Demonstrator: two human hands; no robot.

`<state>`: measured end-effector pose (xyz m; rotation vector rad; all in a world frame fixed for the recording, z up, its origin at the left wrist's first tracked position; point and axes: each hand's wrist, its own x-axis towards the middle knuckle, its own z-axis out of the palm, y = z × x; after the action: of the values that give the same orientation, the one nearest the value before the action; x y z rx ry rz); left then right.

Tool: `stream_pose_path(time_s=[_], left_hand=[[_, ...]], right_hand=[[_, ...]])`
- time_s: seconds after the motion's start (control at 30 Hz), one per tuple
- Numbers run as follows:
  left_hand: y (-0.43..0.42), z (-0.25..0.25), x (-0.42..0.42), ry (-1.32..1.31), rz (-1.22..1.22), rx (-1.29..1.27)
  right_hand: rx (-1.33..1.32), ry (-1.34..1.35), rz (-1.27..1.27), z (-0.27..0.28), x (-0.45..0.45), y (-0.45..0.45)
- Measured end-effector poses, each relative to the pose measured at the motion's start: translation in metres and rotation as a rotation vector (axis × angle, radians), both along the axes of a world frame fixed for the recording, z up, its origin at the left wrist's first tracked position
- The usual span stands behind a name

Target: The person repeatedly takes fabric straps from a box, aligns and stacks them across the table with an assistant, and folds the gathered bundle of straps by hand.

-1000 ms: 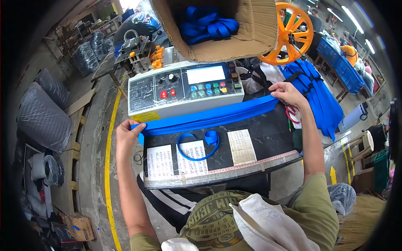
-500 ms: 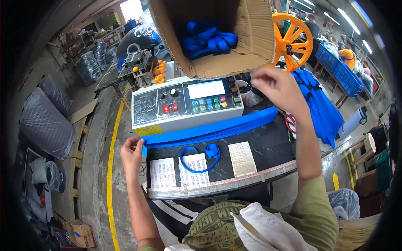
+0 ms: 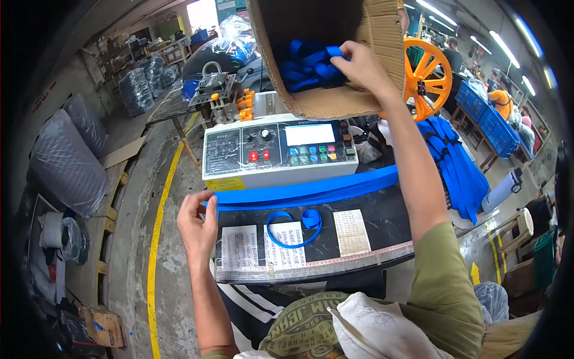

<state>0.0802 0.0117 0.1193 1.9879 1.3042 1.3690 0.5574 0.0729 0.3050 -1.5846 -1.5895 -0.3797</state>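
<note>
My left hand (image 3: 199, 220) pinches the left end of a long stack of flat blue webbing straps (image 3: 311, 190), which lies across the black table in front of the machine. My right hand (image 3: 363, 67) reaches into the open cardboard box (image 3: 335, 105), its fingers closed on a blue webbing strap from the tangled pile (image 3: 305, 75) inside. My fingers partly hide where they grip it. Closer to me, a loose curled blue strap (image 3: 292, 244) with a rolled end lies partly over a sheet of handwritten paper (image 3: 284, 257).
The control machine (image 3: 281, 157), with a lit screen and buttons, stands behind the strap stack. An orange wheel (image 3: 426, 81) is right of the box. More blue straps (image 3: 457, 167) hang at the right. A measuring tape (image 3: 335, 261) runs along the table's front edge.
My right hand has moved up and left from in front of the box into it, onto the blue straps. My left hand still holds the stack's end. The view has shifted slightly.
</note>
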Motion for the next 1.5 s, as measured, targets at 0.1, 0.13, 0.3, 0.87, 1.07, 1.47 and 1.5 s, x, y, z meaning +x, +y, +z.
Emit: stream_pose_path(time_s=[0.1,0.13,0.3,0.87,1.07,1.47,1.5], left_hand=[[-0.021,0.047,0.024,-0.104,-0.098,0.38],[-0.031,0.069,0.04,-0.124,-0.114,0.52],[-0.061,0.126,0.068,0.096,-0.523,0.523],[0.085,-0.029,-0.054,-0.042,-0.39,-0.566],[0.092,-0.028,-0.047,-0.164,-0.223,-0.696],[0.095,-0.07,-0.028,-0.116,-0.085,-0.411],[0.091,-0.068,-0.029,-0.122,-0.049,-0.375]], right_hand=[[-0.271,0.187,0.466,0.025,-0.06,-0.085],[-0.379,0.216,0.602,0.027,-0.087,-0.113],[-0.483,-0.079,0.927,0.019,-0.144,-0.197],[-0.787,0.752,0.273,-0.172,0.124,-0.191],[-0.722,0.811,0.217,-0.18,0.134,-0.19],[-0.503,0.355,-0.118,-0.213,0.127,-0.183],[-0.473,0.268,-0.217,-0.204,0.118,-0.187]])
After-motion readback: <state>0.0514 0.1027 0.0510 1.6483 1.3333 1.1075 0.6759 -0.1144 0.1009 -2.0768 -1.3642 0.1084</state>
